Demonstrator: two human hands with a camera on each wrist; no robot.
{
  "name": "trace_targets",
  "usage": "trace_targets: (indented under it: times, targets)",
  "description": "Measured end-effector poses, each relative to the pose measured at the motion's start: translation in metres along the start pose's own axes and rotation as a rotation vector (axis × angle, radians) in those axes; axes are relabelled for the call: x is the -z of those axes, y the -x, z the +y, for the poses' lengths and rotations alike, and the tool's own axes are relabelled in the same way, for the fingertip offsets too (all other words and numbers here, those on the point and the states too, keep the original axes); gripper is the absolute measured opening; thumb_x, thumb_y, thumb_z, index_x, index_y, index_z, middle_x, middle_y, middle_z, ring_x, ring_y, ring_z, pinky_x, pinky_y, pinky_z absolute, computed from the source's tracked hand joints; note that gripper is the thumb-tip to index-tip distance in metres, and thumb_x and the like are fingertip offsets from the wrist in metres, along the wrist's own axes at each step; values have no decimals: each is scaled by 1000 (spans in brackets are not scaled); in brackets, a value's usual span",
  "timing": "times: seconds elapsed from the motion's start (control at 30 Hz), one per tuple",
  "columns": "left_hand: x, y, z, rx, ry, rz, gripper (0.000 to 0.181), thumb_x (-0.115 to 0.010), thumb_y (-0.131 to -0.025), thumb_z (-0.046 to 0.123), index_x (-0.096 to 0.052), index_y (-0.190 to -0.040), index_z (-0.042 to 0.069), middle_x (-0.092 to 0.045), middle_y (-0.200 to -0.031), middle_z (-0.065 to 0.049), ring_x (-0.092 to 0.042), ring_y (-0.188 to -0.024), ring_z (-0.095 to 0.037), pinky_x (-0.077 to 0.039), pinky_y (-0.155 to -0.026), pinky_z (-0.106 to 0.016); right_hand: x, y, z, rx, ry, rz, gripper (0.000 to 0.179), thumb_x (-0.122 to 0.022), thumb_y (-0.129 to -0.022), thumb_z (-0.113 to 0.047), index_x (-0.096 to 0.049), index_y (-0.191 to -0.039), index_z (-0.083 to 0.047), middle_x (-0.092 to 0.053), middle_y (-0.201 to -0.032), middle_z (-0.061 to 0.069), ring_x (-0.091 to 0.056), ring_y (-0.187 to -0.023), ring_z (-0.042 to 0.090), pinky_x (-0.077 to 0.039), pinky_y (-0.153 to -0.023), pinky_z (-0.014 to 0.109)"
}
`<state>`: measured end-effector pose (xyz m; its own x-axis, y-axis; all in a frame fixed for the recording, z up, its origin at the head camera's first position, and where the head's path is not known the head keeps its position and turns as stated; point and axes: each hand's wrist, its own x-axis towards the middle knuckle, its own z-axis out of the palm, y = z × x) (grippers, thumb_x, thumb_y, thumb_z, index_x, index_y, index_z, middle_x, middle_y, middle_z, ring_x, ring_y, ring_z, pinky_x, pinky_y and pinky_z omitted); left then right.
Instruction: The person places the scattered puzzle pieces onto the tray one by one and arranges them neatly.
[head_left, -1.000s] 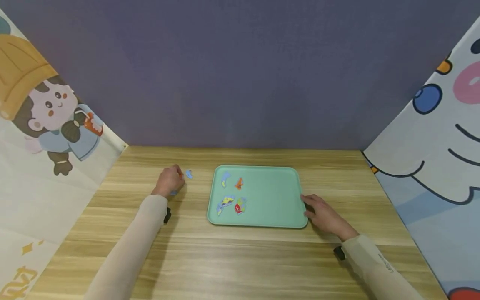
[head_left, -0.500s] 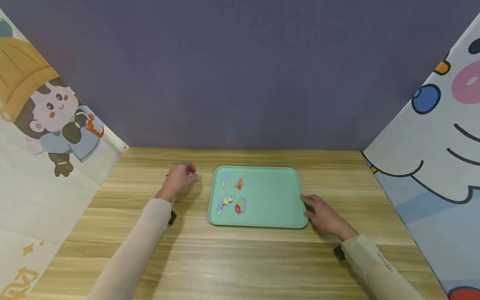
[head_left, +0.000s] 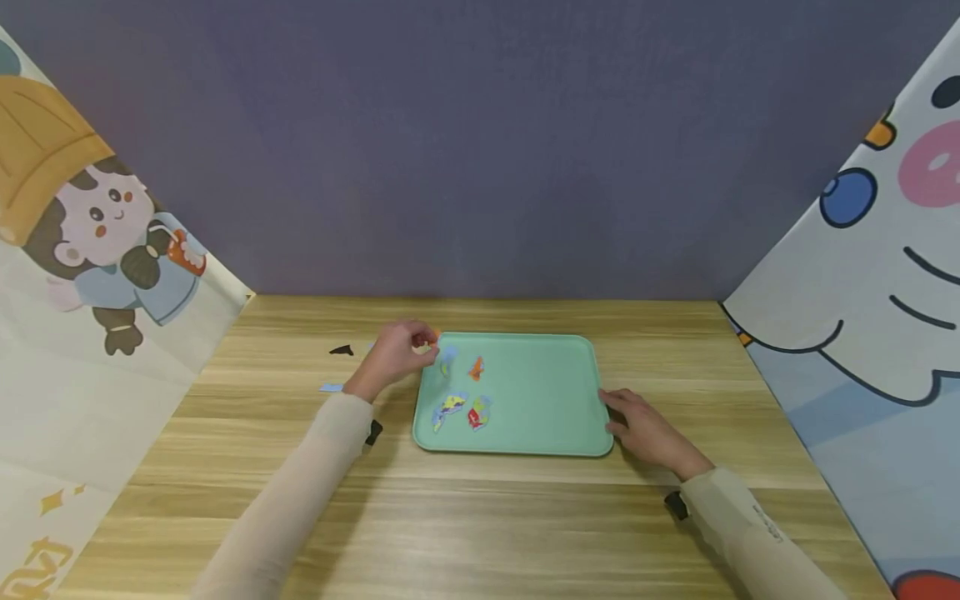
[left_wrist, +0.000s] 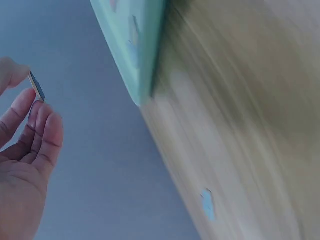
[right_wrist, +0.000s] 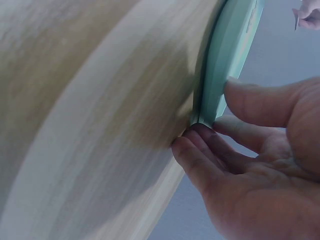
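Note:
My left hand (head_left: 401, 348) pinches a small, thin puzzle piece (left_wrist: 37, 87) between thumb and fingertips, with some orange showing in the head view. It is above the upper left corner of the mint-green tray (head_left: 540, 392). On the tray's left half lie a blue-yellow piece (head_left: 447, 360), an orange piece (head_left: 477, 368), a yellow-blue piece (head_left: 450, 408) and a red-green piece (head_left: 477, 412). At the tray's right edge, my right hand (head_left: 641, 425) loosely holds the rim, its thumb against the upper edge and its fingers lower down.
A black piece (head_left: 341, 350) and a light-blue piece (head_left: 331, 387) lie on the wooden table (head_left: 465, 525) left of the tray. Behind the table rises a dark blue-grey wall (head_left: 480, 167), with printed cartoon panels on both sides.
My left hand has moved right from the loose pieces to the tray's corner, carrying a piece. The black and light-blue pieces are uncovered. My right hand stays at the tray's edge.

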<state>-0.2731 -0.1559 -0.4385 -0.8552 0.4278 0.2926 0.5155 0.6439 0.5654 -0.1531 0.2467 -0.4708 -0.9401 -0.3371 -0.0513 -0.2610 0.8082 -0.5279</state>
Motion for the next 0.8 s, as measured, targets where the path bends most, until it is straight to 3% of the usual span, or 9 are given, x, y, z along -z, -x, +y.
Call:
trace_targets:
  times: [0.23,0.37,0.7,0.8]
  targets:
    - [-12,-11,16,-56,38,-49,12,-73,-81,13,-68,-90,7,-62,-88,-9,-58,-81,-28,-48,-69,-32,-1,0,1,4,0,-1,51,-57,-92,-2,-38,-138,11,-42,-132,28,-38,-123,45,-34,-97,57]
    - [-22,-13,26,-34,72,-86,13,-73,-80,10,-68,-90,5,-61,-86,-6,-57,-79,-25,-47,-67,-30,-1,0,1,3,-6,-4,51,-56,-92,-2,-37,-138,11,-42,-133,27,-38,-123,45,-34,-98,56]
    - [-58,-6,60,-39,-9,-284,12,-69,-78,10,-70,-89,5,-66,-88,1,-60,-79,-13,-49,-70,-25,0,1,0,0,-2,-5,51,-57,-93,-3,-37,-138,10,-42,-133,27,-38,-123,44,-34,-97,56]
    - [-67,-5,67,-38,-52,-306,11,-67,-79,10,-70,-89,6,-66,-86,2,-60,-79,-11,-49,-70,-24,0,1,0,-3,-1,-9,51,-57,-93,-3,-37,-138,10,-42,-133,27,-38,-123,44,-34,-98,56]
